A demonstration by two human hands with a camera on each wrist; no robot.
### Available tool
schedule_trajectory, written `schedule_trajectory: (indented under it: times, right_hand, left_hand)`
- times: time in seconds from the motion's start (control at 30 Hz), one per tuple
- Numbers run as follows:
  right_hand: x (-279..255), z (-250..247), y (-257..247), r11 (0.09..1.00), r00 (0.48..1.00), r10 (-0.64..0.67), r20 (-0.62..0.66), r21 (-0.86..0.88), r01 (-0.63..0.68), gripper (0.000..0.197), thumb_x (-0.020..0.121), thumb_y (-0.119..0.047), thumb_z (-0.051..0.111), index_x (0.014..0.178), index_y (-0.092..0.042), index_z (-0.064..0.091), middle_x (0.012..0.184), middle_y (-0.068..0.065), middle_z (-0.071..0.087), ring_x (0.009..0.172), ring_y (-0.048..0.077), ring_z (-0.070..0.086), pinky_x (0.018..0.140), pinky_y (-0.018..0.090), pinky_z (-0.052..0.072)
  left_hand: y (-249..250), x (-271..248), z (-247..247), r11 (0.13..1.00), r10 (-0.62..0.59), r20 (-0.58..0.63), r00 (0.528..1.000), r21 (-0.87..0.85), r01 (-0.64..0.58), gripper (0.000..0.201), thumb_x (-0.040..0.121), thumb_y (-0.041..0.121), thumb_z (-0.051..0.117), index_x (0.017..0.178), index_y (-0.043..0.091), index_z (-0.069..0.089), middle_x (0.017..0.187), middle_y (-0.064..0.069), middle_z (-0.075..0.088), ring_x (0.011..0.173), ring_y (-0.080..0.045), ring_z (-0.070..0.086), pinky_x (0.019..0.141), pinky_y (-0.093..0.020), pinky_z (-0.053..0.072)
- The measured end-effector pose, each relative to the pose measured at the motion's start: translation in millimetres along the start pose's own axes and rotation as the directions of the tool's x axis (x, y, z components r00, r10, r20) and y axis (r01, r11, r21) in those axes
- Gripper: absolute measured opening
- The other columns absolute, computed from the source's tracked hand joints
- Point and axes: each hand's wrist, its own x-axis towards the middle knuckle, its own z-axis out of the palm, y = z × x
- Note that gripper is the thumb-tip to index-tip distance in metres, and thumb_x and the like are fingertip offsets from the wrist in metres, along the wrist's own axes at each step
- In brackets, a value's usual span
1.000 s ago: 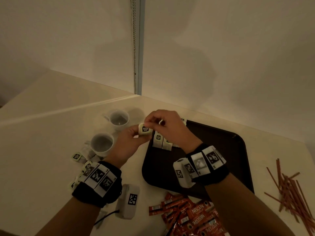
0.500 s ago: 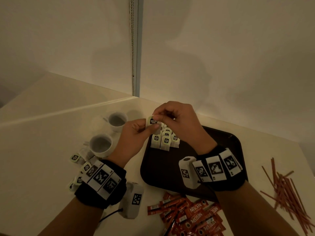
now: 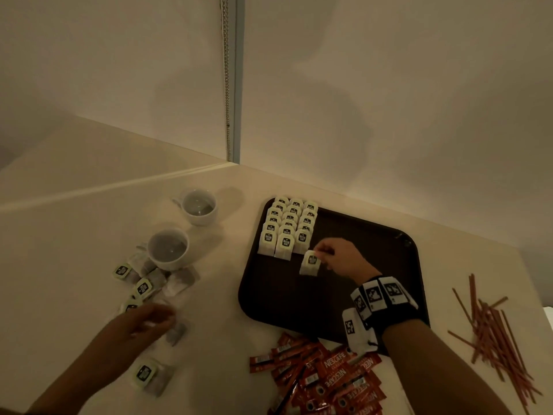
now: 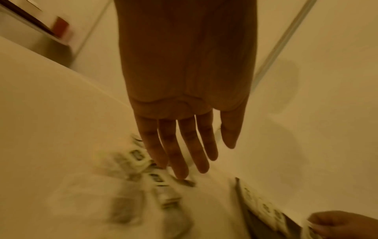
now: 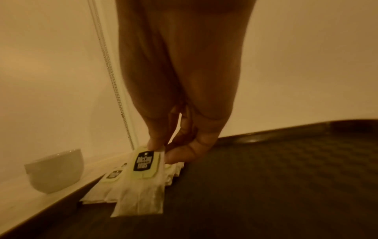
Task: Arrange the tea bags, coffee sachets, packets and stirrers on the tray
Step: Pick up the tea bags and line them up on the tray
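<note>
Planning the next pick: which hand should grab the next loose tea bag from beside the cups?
Left, probably. The left hand is open above the loose tea bags on the table, while the right hand pinches a tea bag over the tray.

The tray (image 3: pixel 374 265) sits at centre right on the table (image 3: pixel 74 235), rows of tea bags (image 3: pixel 285 227) in its upper-left corner. Two cups (image 3: pixel 199 206) stand left of it, loose tea bags (image 3: pixel 140 283) below them. Coffee sachets (image 3: pixel 326 381) lie at bottom centre, stirrers (image 3: pixel 493 330) at far right.
</note>
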Motion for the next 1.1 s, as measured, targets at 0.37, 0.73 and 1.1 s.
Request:
schedule_trajectory:
  times: [0.37,0.73,1.1]
  right_hand:
    - [32,24,1,0.981,0.987,0.008,-0.162,0.191,0.023,0.007,0.089,-0.010,0.061,0.095,-0.012,0.059,0.095,0.003,0.061,0.093,0.018,0.059,0.084,0.032,0.053]
    - [45,29,-3,0.990,0.969,0.032,-0.244,0.138,0.003,0.014,0.089,-0.010,0.062,0.101,-0.004,0.062,0.103,0.008,0.063,0.090,0.011,0.053,0.077,0.021,0.040]
    - [4,68,-101,0.913,0.910,-0.379,-0.169,0.092,0.398,0.011,0.090,-0.019,0.061,0.098,-0.013,0.062,0.090,0.000,0.058,0.076,0.010,0.053,0.064,0.009,0.039]
  left_hand:
    - [-117,-49,-31,0.907,-0.404,-0.102,0.909,0.087,0.413,0.015,0.084,-0.001,0.065,0.088,0.011,0.072,0.078,-0.002,0.074,0.079,-0.030,0.066,0.058,-0.013,0.049]
    - [-121,-62,-33,0.887,-0.445,-0.178,0.878,0.045,0.459,0.016,0.084,0.003,0.067,0.084,0.018,0.074,0.076,0.001,0.074,0.079,-0.028,0.068,0.055,-0.010,0.049]
    - [-63,-62,-15,0.920,-0.294,-0.295,0.909,0.171,0.353,0.018,0.082,0.028,0.071,0.094,0.024,0.058,0.091,0.003,0.062,0.074,-0.017,0.062,0.065,-0.028,0.046]
